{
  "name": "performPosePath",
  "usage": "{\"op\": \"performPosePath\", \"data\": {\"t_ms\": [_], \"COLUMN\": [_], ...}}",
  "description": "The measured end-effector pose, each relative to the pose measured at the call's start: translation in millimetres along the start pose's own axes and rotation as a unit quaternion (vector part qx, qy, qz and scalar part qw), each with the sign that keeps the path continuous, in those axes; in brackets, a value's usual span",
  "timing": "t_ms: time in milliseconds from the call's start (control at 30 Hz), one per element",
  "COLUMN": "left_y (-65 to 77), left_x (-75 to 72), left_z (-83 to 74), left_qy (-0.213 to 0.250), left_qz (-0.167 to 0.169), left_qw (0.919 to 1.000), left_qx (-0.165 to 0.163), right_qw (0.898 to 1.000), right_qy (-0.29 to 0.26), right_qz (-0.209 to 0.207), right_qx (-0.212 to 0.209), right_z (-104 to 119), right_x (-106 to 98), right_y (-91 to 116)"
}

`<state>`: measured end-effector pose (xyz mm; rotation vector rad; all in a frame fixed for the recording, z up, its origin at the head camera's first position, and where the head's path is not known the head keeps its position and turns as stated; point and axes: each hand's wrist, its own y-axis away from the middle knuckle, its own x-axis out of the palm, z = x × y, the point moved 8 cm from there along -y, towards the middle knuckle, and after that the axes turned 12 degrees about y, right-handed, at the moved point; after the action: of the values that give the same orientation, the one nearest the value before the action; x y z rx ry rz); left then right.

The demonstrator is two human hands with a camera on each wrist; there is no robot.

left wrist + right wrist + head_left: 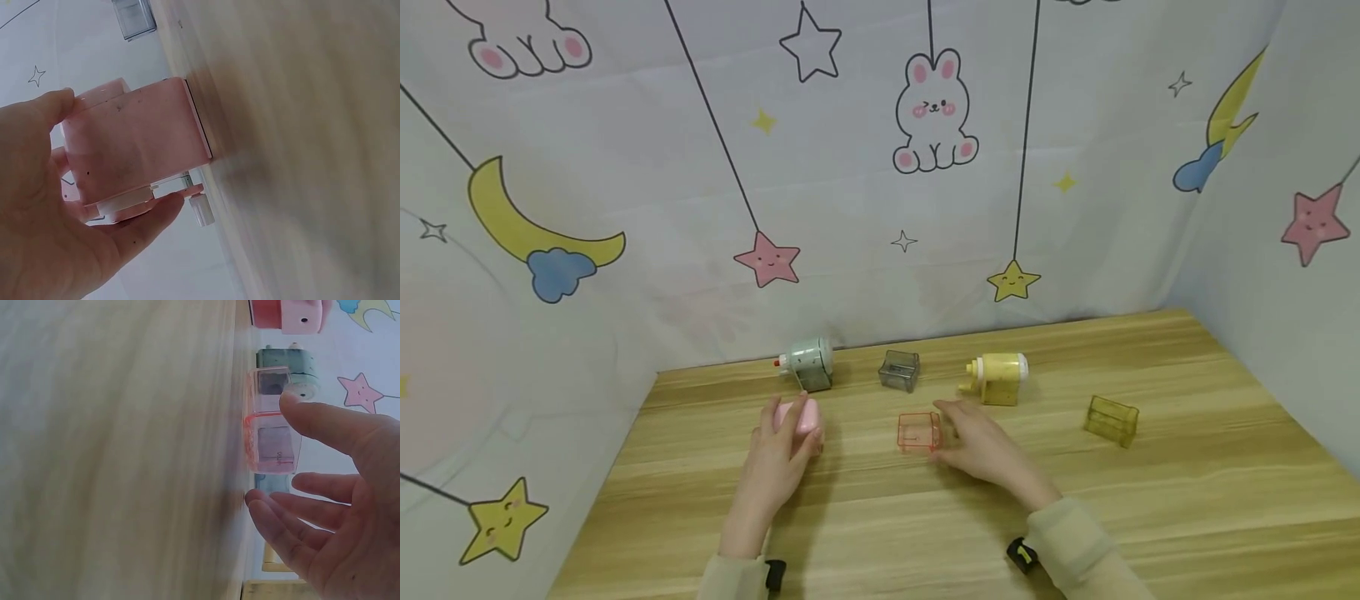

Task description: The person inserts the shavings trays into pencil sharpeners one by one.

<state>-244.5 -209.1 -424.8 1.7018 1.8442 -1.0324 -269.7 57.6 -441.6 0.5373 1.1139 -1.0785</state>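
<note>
Can't see all of the pink sharpener (810,418) behind the left hand (777,458) in the head view. Can't read that tiny lettering (279,458) on the red box (269,440) from the right wrist, ugh. Only getting part of the gray box (134,20) in the left wrist view, chopped by the top edge.

The pink sharpener (809,417) is upright near the back left corner of the table (887,517), with a little white knob on its handle. The see-through box (917,432) has red edges and sits further from the left edge.
</note>
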Motion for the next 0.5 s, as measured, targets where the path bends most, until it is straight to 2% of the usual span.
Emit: {"op": "performPosePath", "data": {"t_ms": [500], "left_y": [-1.3], "left_x": [3.0], "left_z": [0.2], "left_qy": [0.009], "left_qz": [0.001], "left_qw": [1.0], "left_qx": [-0.002], "right_qw": [0.999], "right_qy": [0.029], "right_qz": [0.009], "right_qx": [-0.014], "right_z": [5.4], "right_x": [3.3], "right_y": [-6.0]}}
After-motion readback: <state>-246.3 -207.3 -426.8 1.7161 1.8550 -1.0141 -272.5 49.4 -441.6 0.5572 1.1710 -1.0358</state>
